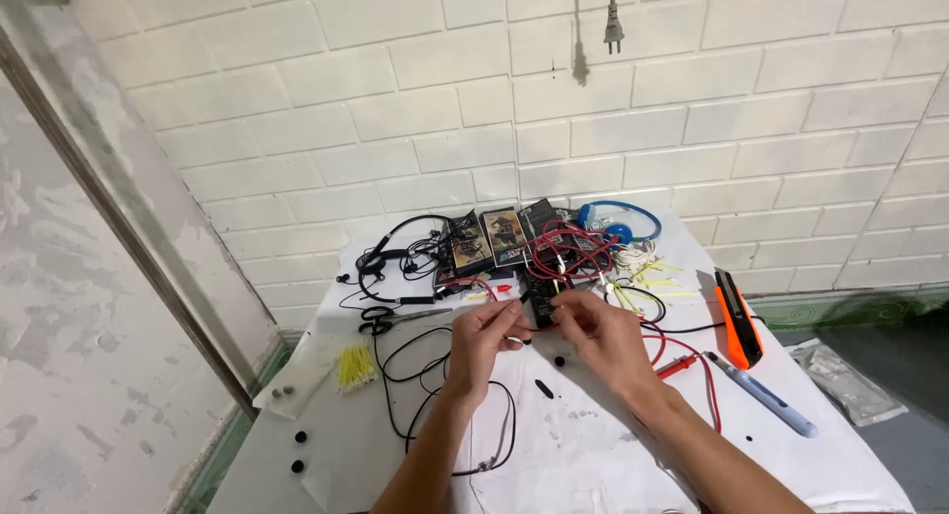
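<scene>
White cloth-covered table (593, 455) fills the lower frame, set against a white brick wall (692, 109), w/ a grey plug (613, 30) hanging at 12 o'clock. Left hand (484, 341) and right hand (598, 336) meet at table centre, fingertips pinched shut on a thin red wire (534, 328) between them; can't tell if anything else is gripped. The wire sits just in front of a small black rectangular device (540, 295), at 12 o'clock from the hands.

At 3 o'clock: orange-and-black handheld tool (738, 318), below it a blue-grey pen-shaped tool (766, 395). At 1 o'clock: blue plastic headphones (618, 220), a tangle of red and black leads (568, 252), pale yellow cable ties (657, 277). At 11 o'clock: black wired headset (390, 252), two dark printed boxes (484, 239). At 9 o'clock: black-handled scissors (381, 321), bundle of yellow sticks (356, 366). Black cable loop (425, 385) runs under the left wrist. Red probe (677, 366) lies near the right wrist. Small black round bits (299, 438) at 8 o'clock.
</scene>
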